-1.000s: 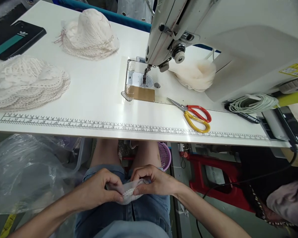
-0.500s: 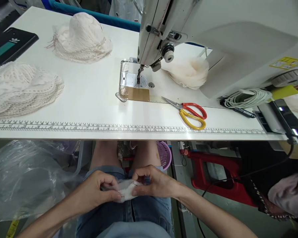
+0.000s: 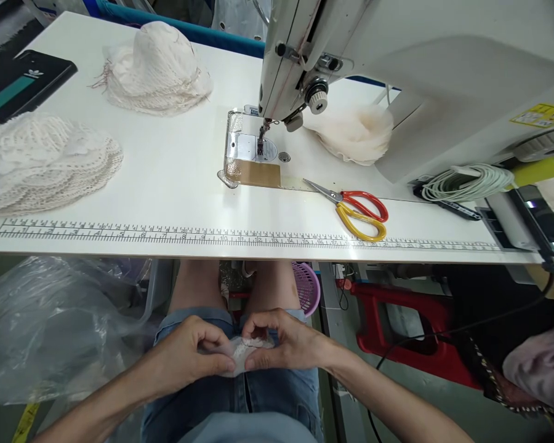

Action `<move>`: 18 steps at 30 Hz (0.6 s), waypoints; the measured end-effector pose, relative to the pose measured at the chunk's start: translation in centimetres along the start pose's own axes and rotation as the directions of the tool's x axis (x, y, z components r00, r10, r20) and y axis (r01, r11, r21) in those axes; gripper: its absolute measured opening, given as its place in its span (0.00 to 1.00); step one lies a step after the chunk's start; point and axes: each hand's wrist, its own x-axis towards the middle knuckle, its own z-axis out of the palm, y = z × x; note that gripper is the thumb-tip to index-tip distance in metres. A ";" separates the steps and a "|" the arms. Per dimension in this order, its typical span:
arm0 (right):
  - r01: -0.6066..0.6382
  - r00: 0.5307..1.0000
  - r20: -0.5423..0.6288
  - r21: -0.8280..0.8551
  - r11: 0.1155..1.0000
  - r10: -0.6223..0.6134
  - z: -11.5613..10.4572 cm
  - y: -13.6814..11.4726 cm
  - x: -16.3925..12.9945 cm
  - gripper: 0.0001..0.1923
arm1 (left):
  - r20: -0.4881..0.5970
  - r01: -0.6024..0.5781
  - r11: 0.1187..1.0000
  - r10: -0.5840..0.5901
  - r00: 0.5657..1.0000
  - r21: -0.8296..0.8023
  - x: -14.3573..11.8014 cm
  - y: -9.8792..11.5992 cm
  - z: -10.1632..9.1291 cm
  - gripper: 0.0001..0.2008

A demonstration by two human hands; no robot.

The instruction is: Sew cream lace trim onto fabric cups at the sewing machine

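Observation:
Over my lap, a small piece of white lace fabric (image 3: 242, 355) is held between both hands. My left hand (image 3: 200, 351) pinches its left end between thumb and fingers. On the other end, my right hand (image 3: 274, 341) grips with thumb below and fingers above. Part of the fabric is hidden behind the fingers. Both hands are below the table's front edge, apart from the sewing machine (image 3: 295, 74). Red-and-yellow-handled scissors (image 3: 357, 212) lie on the white table (image 3: 175, 184), right of the needle plate.
Two stacks of lace pieces, one at the back (image 3: 159, 71) and one at the left (image 3: 46, 160), sit on the table. A cream fabric bundle (image 3: 357, 132) lies behind the needle. Left of my legs hangs a clear plastic bag (image 3: 60, 332); a person's dark sleeve (image 3: 475, 314) is at right.
My left hand has shifted slightly right, closer to my right hand, so less of the fabric shows between them. The view has moved a little.

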 end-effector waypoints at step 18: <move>0.188 0.980 -0.013 -0.232 0.955 -0.196 0.2 0.8 0.6 0.17 | -0.016 0.041 0.998 -0.042 0.999 -0.050 0.0 -0.6 0.1 0.10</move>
